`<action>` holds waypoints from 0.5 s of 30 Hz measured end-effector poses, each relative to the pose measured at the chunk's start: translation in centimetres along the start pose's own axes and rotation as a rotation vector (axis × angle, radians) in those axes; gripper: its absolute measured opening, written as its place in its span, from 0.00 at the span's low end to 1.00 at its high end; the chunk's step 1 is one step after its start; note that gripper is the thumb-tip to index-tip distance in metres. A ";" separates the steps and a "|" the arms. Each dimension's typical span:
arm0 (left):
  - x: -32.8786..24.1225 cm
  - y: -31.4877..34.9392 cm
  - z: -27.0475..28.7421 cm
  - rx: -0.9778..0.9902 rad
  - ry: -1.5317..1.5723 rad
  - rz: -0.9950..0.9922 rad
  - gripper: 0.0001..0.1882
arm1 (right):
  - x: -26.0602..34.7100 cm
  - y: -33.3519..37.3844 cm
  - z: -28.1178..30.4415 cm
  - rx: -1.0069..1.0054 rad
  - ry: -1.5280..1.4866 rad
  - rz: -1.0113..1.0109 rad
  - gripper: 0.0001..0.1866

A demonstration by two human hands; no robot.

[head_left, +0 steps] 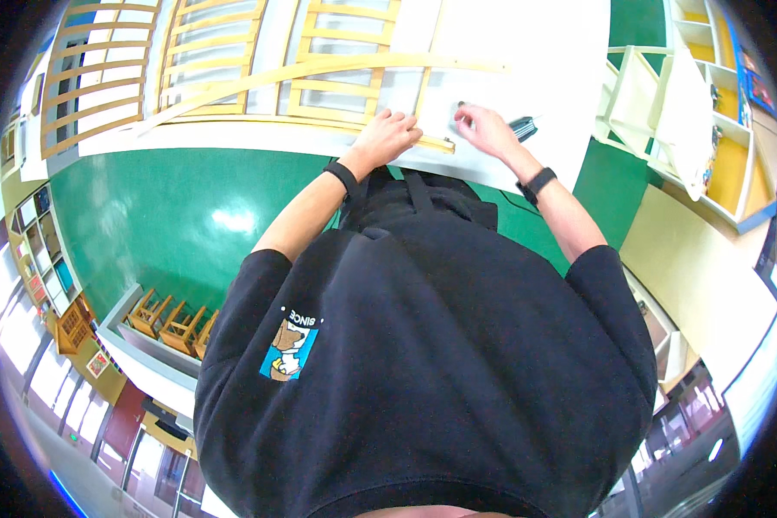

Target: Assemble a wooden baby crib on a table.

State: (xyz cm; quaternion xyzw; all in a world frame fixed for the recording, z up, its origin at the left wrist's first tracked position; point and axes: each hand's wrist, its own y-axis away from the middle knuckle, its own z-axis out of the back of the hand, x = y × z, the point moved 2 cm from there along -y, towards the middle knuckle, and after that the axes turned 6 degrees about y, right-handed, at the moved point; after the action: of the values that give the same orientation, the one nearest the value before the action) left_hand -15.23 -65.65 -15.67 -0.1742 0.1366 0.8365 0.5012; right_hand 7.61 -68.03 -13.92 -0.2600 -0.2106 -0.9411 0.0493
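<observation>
My left hand (388, 135) rests with curled fingers on the near rail of a light wooden slatted frame (336, 91) that lies on a white table (535, 60). A long thin wooden strip (319, 71) crosses over the frame. My right hand (485, 128) is on the tabletop just to the right of the frame's end, with its fingertips bunched at a small dark spot that I cannot make out. Touching the right side of that hand lies a black tool (525, 129). Both wrists wear black bands.
More slatted wooden frames (103, 78) cover the table's left part. A white shelf unit (664, 95) stands to the right on the green floor (181, 207). Small wooden chairs (173, 324) stand at the lower left. My black-shirted torso fills the lower middle.
</observation>
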 end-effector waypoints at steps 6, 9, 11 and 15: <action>-0.6 0.4 0.0 -0.060 -0.001 0.050 0.12 | 0.7 4.1 -3.7 -0.032 -0.193 0.124 0.18; -0.8 0.7 -0.1 -0.087 0.013 0.084 0.14 | 1.8 4.9 -4.0 -0.069 -0.152 0.096 0.24; -0.8 0.7 0.0 -0.104 0.023 0.087 0.14 | 2.5 5.2 -4.2 -0.085 -0.078 0.005 0.25; -0.6 0.8 -0.1 -0.113 0.067 0.085 0.14 | 2.5 4.4 -4.6 -0.081 -0.155 -0.104 0.21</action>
State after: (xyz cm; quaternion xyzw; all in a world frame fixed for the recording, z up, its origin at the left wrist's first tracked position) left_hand -15.64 -66.55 -15.46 -0.2241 0.1133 0.8571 0.4498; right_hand 4.17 -73.96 -14.59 -0.3225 -0.1889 -0.9272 -0.0268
